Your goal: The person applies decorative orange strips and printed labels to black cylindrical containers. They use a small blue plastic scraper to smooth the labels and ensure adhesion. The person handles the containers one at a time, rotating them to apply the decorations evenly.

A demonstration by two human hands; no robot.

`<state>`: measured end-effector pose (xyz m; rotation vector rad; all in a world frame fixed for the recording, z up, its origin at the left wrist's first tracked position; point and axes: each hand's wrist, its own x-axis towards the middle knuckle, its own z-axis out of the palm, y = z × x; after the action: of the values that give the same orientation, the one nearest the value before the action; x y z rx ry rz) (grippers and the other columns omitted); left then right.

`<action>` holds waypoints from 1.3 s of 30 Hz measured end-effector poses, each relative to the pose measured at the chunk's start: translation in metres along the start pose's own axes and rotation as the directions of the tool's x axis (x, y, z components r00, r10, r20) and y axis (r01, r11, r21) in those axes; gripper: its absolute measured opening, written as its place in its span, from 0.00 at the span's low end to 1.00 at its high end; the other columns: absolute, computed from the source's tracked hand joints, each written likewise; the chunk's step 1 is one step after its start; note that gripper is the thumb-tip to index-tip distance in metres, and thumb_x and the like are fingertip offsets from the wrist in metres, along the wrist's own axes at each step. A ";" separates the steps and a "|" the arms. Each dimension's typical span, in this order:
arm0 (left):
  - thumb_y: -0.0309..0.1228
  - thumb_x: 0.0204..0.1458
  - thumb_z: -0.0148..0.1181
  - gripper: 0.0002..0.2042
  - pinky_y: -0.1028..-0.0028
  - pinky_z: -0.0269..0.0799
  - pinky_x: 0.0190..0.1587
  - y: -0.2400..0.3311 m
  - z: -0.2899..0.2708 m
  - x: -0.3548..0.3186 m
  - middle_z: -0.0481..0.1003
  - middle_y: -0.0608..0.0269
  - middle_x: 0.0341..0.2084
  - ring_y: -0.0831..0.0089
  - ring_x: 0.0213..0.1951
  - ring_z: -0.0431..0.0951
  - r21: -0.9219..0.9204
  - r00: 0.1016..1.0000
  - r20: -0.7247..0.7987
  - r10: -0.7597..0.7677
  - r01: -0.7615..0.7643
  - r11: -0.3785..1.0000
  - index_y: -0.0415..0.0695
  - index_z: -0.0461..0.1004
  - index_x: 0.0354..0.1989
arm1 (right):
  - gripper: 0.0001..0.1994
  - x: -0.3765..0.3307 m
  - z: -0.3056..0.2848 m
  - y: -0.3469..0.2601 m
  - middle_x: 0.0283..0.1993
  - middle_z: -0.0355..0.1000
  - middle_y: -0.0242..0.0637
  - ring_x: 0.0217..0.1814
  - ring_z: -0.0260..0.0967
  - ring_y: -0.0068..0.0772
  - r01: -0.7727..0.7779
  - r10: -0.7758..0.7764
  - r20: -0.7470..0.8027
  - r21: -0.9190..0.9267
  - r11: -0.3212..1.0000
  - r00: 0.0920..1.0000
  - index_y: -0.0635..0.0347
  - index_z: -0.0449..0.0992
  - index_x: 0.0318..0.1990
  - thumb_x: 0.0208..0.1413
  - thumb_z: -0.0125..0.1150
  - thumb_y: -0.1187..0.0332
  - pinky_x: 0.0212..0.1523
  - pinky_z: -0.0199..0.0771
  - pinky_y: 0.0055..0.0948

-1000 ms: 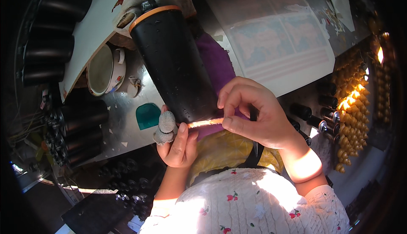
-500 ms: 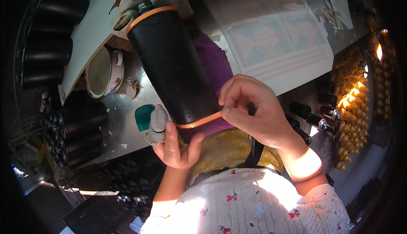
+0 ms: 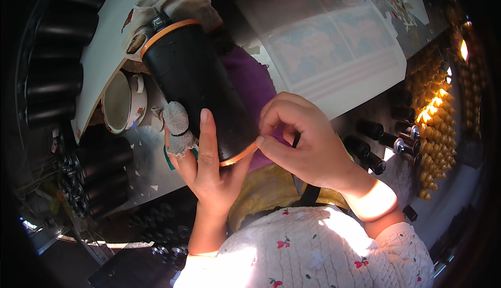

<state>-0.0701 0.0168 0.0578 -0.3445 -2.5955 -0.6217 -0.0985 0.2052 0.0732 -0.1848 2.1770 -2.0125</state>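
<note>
A black cylinder (image 3: 195,79) lies slanted on the bench, with water drops or specks on its surface. An orange band (image 3: 240,155) circles its near end, and a second orange band (image 3: 172,30) the far end. My left hand (image 3: 211,170) cradles the near left side, fingers along the cylinder and thumb by the near rim. Grey cloth (image 3: 177,123) is wrapped round one of its fingers. My right hand (image 3: 308,142) pinches the near band at its right side with thumb and forefinger. Purple cloth (image 3: 250,76) lies under and beside the cylinder.
Beyond the cylinder is a crumpled pale cloth (image 3: 180,1). A white enamel mug (image 3: 136,102) stands at left, with black cylinders (image 3: 99,157) stacked past it. Printed translucent sheets (image 3: 323,42) lie to the right. Gold beaded rods (image 3: 436,142) stand at far right.
My left hand has moved up onto the cylinder's side, its fingers now against it. The cylinder has shifted slightly left, and my right hand has followed, still pinching at the near band.
</note>
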 end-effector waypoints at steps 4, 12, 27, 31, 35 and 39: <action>0.39 0.34 0.82 0.42 0.50 0.62 0.61 -0.003 0.000 -0.001 0.67 0.40 0.59 0.40 0.59 0.67 -0.004 1.000 -0.009 0.020 -0.020 1.000 0.37 0.72 0.62 | 0.06 0.001 0.002 0.000 0.29 0.67 0.36 0.31 0.67 0.34 0.024 -0.025 -0.011 -0.033 0.999 1.000 0.63 0.70 0.27 0.48 0.64 0.76 0.30 0.66 0.31; 0.42 0.37 0.81 0.43 0.57 0.68 0.54 -0.007 -0.001 -0.002 0.71 0.42 0.57 0.48 0.51 0.73 0.030 0.999 -0.016 0.038 -0.038 0.999 0.34 0.70 0.63 | 0.06 0.001 0.002 0.002 0.28 0.67 0.38 0.32 0.68 0.38 0.078 -0.081 -0.023 -0.110 0.991 0.996 0.63 0.71 0.28 0.47 0.64 0.77 0.33 0.67 0.34; 0.53 0.47 0.72 0.48 0.68 0.73 0.48 -0.027 0.009 -0.015 0.76 0.45 0.53 0.60 0.45 0.79 -0.225 0.992 -0.115 -0.057 0.030 0.974 0.25 0.61 0.66 | 0.24 -0.032 0.035 0.023 0.34 0.66 0.25 0.24 0.66 0.22 0.588 -0.659 0.109 -0.575 0.569 0.744 0.47 0.85 0.49 0.36 0.72 0.70 0.21 0.65 0.22; 0.51 0.51 0.70 0.45 0.67 0.68 0.59 -0.030 0.008 -0.021 0.71 0.48 0.60 0.61 0.56 0.75 -0.272 0.993 -0.044 -0.113 0.097 0.958 0.30 0.59 0.69 | 0.28 -0.032 0.029 0.028 0.32 0.67 0.24 0.24 0.64 0.23 0.562 -0.660 0.082 -0.608 0.561 0.747 0.47 0.81 0.54 0.38 0.68 0.70 0.21 0.64 0.22; 0.55 0.48 0.70 0.50 0.66 0.69 0.55 -0.029 0.006 -0.017 0.72 0.43 0.56 0.59 0.52 0.75 -0.302 0.996 -0.049 -0.081 0.063 0.951 0.26 0.56 0.69 | 0.30 -0.033 0.026 0.031 0.33 0.71 0.24 0.25 0.66 0.26 0.505 -0.614 -0.013 -0.557 0.660 0.789 0.50 0.79 0.57 0.39 0.68 0.74 0.22 0.66 0.25; 0.58 0.54 0.61 0.51 0.63 0.60 0.64 -0.027 0.011 -0.025 0.63 0.42 0.65 0.56 0.62 0.67 -0.620 0.976 0.044 -0.211 0.193 0.761 0.28 0.47 0.72 | 0.32 -0.028 0.021 0.019 0.39 0.72 0.37 0.32 0.71 0.37 0.321 -0.372 -0.124 -0.306 0.896 0.920 0.59 0.74 0.62 0.43 0.69 0.75 0.33 0.73 0.33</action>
<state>-0.0620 -0.0045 0.0270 -0.2462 -2.3411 -1.5623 -0.0660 0.1917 0.0535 -0.4813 2.7104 -1.9382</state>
